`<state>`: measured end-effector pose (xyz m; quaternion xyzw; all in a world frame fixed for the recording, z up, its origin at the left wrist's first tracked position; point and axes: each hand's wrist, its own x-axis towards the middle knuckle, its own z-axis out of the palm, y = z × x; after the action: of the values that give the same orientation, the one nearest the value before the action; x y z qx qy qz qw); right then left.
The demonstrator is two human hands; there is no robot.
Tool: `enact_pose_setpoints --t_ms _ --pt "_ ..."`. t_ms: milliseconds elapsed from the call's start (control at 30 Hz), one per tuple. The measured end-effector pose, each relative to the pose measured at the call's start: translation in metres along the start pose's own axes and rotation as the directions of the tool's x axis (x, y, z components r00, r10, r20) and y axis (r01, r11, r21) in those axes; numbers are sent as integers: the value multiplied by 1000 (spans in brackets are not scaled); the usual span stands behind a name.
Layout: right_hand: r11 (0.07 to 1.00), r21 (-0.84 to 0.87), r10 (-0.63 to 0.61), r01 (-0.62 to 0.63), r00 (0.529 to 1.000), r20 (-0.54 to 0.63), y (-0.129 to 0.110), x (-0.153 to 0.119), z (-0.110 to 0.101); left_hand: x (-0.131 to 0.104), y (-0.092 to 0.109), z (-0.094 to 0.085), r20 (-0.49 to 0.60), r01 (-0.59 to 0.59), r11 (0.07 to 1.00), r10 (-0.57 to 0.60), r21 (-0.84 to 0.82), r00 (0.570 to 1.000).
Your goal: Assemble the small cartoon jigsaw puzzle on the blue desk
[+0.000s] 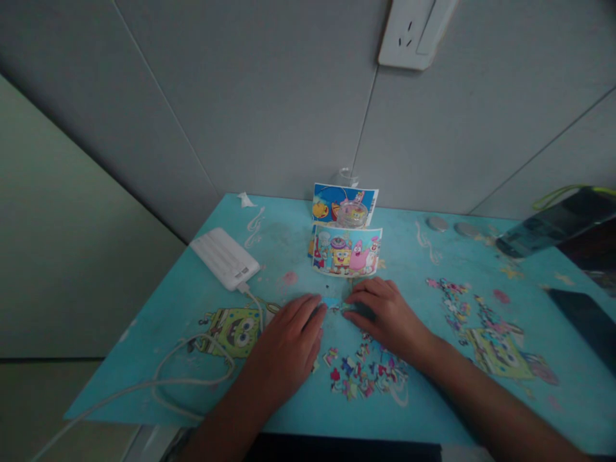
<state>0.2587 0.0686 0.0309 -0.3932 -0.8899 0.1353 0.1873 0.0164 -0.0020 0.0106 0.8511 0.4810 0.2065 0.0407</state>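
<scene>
Bare forearms (474, 375), cut off at the near edge, lead to the left hand (290, 340) and right hand (389, 314), whose curled fingers (305, 308) meet at small, flat, light-blue jigsaw pieces (332, 301) mid-counter (301, 410), the right thumb and forefinger slightly parted; whether either hand grips or merely touches them, I cannot tell. Nearer, loose multicoloured jigsaw pieces (366, 378) run partly under the right hand, while a clear cup (347, 174) stands half hidden behind the far blue cartoon-printed card (321, 204).

Wall socket (409, 38) at one o'clock; bottle (553, 222) at three; white power bank (225, 258) at nine, cable (192, 382) looping toward eight.
</scene>
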Motion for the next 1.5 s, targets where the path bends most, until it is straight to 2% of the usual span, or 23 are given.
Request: enact_pose_setpoints --t_ms 367,567,733,1333,1500 --pt "1000 -21 13 -14 999 -34 -4 7 3 0 2 -1 0 9 1000 -9 -2 1000" --pt "994 -106 -13 12 1000 -14 -9 4 -1 1 2 -1 10 15 1000 -15 4 1000" --pt "995 -87 -49 45 998 -39 -12 1 -3 0 2 -2 -4 14 1000 -14 4 1000" --pt "980 -144 -129 139 989 78 -15 1 -6 1 2 -3 11 -17 999 16 46 1000" --pt "980 -151 -123 132 990 68 -14 1 -3 1 0 -1 -18 -30 998 31 46 999"
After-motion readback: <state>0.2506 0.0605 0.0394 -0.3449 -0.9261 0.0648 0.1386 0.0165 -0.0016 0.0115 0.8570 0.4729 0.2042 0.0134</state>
